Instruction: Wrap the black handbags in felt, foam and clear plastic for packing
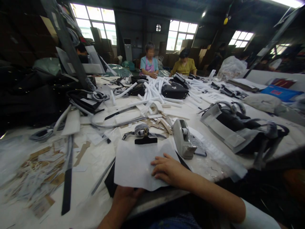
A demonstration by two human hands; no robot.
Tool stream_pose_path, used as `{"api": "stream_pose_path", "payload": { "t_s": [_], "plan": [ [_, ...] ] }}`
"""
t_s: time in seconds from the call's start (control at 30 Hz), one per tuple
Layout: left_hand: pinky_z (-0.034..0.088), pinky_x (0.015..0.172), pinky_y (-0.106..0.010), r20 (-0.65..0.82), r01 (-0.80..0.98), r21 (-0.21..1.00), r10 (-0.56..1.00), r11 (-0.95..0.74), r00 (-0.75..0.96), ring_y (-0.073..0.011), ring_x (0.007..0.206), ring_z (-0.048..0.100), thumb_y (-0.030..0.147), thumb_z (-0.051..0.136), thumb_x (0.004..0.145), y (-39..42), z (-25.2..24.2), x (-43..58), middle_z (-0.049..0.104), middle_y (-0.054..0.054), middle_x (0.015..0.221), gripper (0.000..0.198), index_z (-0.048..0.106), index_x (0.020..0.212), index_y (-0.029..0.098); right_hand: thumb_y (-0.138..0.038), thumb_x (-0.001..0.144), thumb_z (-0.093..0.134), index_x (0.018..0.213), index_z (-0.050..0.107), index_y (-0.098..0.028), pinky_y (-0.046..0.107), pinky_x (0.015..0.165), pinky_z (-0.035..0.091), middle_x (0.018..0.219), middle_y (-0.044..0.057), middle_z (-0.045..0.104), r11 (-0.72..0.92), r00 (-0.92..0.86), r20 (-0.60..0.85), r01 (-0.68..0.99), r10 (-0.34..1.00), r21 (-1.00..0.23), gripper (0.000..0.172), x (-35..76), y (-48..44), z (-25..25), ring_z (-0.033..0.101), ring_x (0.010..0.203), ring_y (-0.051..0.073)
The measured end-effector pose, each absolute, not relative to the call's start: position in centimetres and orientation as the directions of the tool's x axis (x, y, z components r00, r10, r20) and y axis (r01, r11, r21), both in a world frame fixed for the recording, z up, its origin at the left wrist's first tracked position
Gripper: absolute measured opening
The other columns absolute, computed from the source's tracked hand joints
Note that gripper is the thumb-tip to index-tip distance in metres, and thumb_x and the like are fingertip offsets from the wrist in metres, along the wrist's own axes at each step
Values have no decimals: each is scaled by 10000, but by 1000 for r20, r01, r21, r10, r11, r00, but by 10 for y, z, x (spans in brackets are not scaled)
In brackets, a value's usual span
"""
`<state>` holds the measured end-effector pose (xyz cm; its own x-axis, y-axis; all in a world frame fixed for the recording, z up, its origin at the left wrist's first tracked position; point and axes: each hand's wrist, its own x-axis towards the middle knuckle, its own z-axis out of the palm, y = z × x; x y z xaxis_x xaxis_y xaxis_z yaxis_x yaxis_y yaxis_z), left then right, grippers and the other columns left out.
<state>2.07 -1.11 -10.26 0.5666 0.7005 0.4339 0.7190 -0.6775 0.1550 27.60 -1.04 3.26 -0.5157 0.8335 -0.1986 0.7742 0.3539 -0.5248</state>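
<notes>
A black handbag (110, 183) lies at the table's front edge, mostly covered by a sheet of white paper (133, 162). Flat on the paper's right half rests my right hand (168, 170), its fingers stretched out and a little apart. My left hand (126, 197) is at the bag's lower left edge; the paper and bag hide most of its fingers. Beyond the paper's top edge, a black flap (146, 140) and a wrapped strap with a gold buckle (145, 131) show. A grey tape dispenser (183, 140) stands just right of the bag.
Paper tags (45, 168) are heaped at the left, beside a black strap (67, 190). Another black bag with wrapped handles (238, 127) lies at the right. White foam tubes (152, 90) and a black handbag (175, 90) fill the far middle. Two people sit across the table.
</notes>
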Motion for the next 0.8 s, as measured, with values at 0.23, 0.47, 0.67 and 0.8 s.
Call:
{"api": "stream_pose_path", "payload": {
  "t_s": [0.23,0.47,0.67,0.8],
  "plan": [
    [515,980,-408,462,688,38,624,-725,631,-273,1012,695,256,565,849,-9,-128,12,737,-48,1134,371,652,1209,265,-304,965,474,1498,340,-253,499,1187,178,1574,78,317,477,-568,-75,748,820,-461,553,263,-27,23,273,1447,275],
    [493,1000,-442,478,684,9,604,-729,638,-300,1066,675,337,560,877,-8,-129,10,729,-80,1145,410,586,1274,241,-538,959,432,1540,248,-235,525,1203,41,1602,81,242,420,-521,-121,786,845,-454,680,268,-32,15,155,1483,293],
    [455,1026,-551,427,755,-99,658,-648,621,-335,1098,659,140,536,855,-24,-124,16,732,-67,1130,478,573,1300,309,-530,940,452,1528,286,-249,568,1185,25,1593,100,263,447,-533,-128,799,837,-403,672,273,-28,21,187,1472,318],
    [364,1088,-602,429,743,-96,646,-662,631,-350,1136,637,113,534,862,-28,-119,18,718,-92,1165,463,595,1287,285,-509,935,464,1525,279,-303,604,1167,43,1599,87,252,465,-550,-122,788,826,-405,652,274,-28,20,183,1470,337]
  ]
}}
